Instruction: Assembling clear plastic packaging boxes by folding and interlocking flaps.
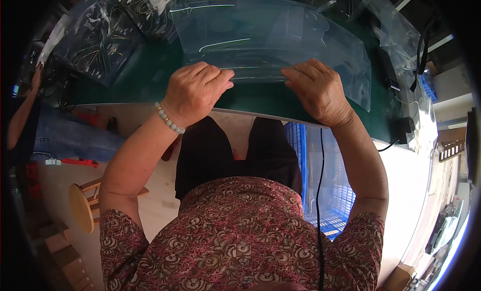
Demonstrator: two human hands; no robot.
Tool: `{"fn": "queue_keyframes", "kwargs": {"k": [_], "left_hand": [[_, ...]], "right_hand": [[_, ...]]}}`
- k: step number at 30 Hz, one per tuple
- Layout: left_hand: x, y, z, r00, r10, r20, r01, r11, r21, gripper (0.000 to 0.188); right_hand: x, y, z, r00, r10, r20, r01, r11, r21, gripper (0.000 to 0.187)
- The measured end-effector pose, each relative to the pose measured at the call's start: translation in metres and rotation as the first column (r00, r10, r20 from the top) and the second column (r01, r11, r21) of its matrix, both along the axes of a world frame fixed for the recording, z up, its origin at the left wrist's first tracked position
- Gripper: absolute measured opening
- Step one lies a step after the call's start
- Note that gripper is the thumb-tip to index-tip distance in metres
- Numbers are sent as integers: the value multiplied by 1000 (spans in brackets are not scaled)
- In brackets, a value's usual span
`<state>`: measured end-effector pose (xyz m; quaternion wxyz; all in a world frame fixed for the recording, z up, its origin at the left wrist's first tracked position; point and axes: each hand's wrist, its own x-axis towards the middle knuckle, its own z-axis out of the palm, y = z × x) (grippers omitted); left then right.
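A wide clear plastic sheet (280, 33) lies over the green table in front of me, with bright glints along its folds; I cannot tell if it is a bag. My left hand (198, 88), with a beaded bracelet at the wrist, is closed in a pinch at the near edge of this plastic. Opposite it, a short gap to the right, my right hand (318, 88) is also closed, thumb and fingers pressed together on the same near edge. Between both hands, the plastic shows several thin shiny lines. The exact spots under the fingertips are hidden.
Clear bags of thin cables (100, 38) lie at the table's far left. A black device (386, 68) and more clear plastic are on the right. Below stand a blue crate (328, 190) and a wooden stool (82, 208). Another person's jeans (75, 135) show at left.
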<state>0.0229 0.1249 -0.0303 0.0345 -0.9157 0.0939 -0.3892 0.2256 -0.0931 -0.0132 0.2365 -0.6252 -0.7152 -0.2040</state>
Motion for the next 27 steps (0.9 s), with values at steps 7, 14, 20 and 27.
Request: {"fn": "queue_keyframes", "kwargs": {"k": [7,14,20,27], "left_hand": [[-10,3,49,998,-68,-3,68,994,85,19],[-14,6,78,990,-79,114,56,979,195,18],[17,41,113,958,-168,232,62,913,403,17],[24,43,146,941,-112,320,-73,855,513,30]], "right_hand": [[-7,1,31,996,29,88,-39,993,111,30],[-18,0,59,975,-2,222,-51,972,231,26],[21,30,94,927,-41,373,-84,946,312,25],[31,19,135,762,-189,619,-163,870,465,27]]}}
